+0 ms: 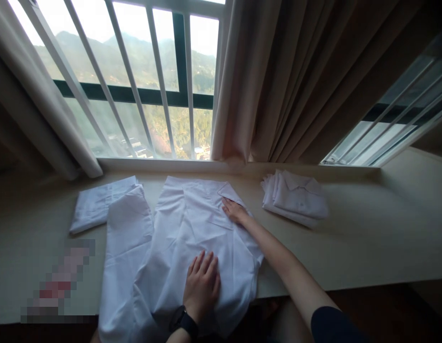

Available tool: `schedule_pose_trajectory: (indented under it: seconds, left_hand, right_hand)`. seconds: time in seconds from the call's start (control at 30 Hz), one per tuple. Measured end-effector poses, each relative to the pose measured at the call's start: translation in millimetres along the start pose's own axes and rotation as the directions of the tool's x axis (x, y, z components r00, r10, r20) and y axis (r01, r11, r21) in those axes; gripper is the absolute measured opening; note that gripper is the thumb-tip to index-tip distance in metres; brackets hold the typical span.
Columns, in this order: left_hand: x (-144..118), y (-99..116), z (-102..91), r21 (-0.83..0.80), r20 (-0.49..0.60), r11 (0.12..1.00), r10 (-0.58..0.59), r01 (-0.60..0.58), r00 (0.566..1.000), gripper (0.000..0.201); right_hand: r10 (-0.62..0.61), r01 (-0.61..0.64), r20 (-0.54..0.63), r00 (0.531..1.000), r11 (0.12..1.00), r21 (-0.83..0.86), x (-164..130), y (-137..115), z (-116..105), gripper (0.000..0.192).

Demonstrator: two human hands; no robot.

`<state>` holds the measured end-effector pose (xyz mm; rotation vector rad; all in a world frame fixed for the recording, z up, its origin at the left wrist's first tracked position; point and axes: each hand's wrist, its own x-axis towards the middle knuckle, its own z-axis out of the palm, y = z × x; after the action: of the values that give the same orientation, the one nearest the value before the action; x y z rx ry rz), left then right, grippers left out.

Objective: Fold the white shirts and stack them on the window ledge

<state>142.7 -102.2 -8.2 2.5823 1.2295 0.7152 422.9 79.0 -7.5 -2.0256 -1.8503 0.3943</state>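
Note:
A white shirt lies spread over the ledge, its lower part hanging over the front edge. One sleeve stretches down along its left side. My left hand, with a dark watch on the wrist, rests flat on the lower middle of the shirt. Farther up, at the shirt's upper right, my right hand lies with fingers extended on the cloth, by a folded-over flap. Neither hand grips the cloth as far as I can see.
A folded white garment lies at the left, partly behind the sleeve. To the right sits a stack of folded white shirts. A blurred-out item is at the front left of the ledge. Behind are a barred window and curtains.

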Motion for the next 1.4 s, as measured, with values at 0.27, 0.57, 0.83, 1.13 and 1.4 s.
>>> schedule_pose_trajectory:
  seconds: [0.27,0.57,0.83,1.13,1.4]
  left_hand:
    - [2.9,-0.2,1.2,0.031,0.044,0.999,-0.015,0.014,0.999,0.053]
    - [-0.9,4.9,-2.3,-0.063,0.000,0.995,-0.080,0.080,0.997,0.046]
    - [-20.4,-3.6,-31.6,-0.227,-0.240,0.950,-0.268,0.215,0.933,0.035]
    - [-123.4,-113.3,-145.3,-0.476,-0.243,0.287,-0.951,0.832,0.189,0.045]
    - [-104.3,-121.7,-164.7,-0.742,0.234,0.047,-0.917,0.669,0.324,0.054]
  right_hand:
    - [0.416,-0.409,-0.319,0.851,0.908,0.094,72.0,46.1,-68.0,0.054]
    - [-0.292,0.292,-0.042,0.955,0.956,-0.018,-154.3,-54.0,29.7,0.054]
    - [-0.197,0.190,-0.031,0.980,0.970,-0.152,-222.7,-53.6,48.6,0.053]
    - [-0.221,0.212,0.014,0.975,0.913,-0.349,-228.6,-26.3,36.0,0.053]
    - [-0.227,0.208,-0.015,0.974,0.915,-0.345,-229.2,-28.8,37.8,0.052]
